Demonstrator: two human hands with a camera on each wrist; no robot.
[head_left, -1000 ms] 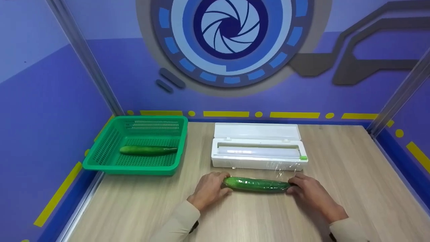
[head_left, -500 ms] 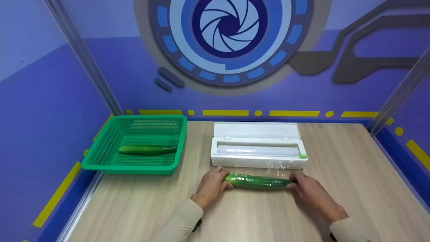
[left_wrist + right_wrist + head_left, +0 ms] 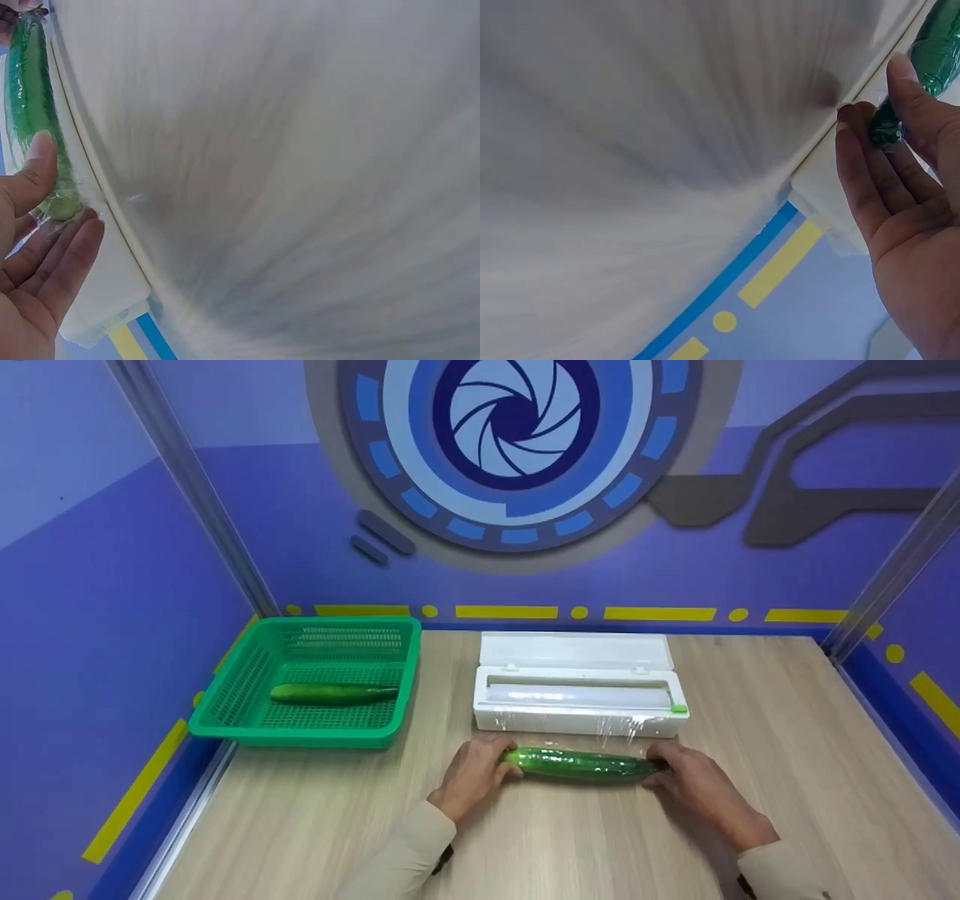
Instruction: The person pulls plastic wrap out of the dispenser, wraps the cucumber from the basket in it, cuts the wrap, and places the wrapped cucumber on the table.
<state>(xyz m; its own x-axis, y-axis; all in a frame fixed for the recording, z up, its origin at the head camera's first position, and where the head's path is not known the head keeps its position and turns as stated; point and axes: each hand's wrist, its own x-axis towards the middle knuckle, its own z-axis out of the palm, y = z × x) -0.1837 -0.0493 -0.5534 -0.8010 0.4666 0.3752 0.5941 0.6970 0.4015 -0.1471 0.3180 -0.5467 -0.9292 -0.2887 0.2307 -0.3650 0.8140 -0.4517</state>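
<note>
A green cucumber point(image 3: 585, 765) wrapped in clear cling film lies crosswise on the table in the head view. My left hand point(image 3: 474, 776) grips its pale end. In the left wrist view the thumb point(image 3: 43, 161) presses on the wrapped side, with the fingers bent around the tip. At the dark end, my right hand point(image 3: 694, 780) pinches the cucumber between thumb and fingers; the right wrist view shows film bunched at this tip point(image 3: 889, 127). Just behind stands the white cling film box point(image 3: 577, 724), lid raised, its film roll point(image 3: 577, 697) showing. Shiny film stretches from the box's front toward the cucumber.
A green plastic basket point(image 3: 292, 735) stands at the back left of the wooden table point(image 3: 570, 840). Inside it lies a second cucumber point(image 3: 334, 694). A small green tab point(image 3: 679, 709) sits at the box's right end. Printed blue-purple walls enclose the table's back and sides.
The cucumber has rolled slightly away from me, closer to the box, with both hands staying on its ends. My left hand has shifted a little forward and right.
</note>
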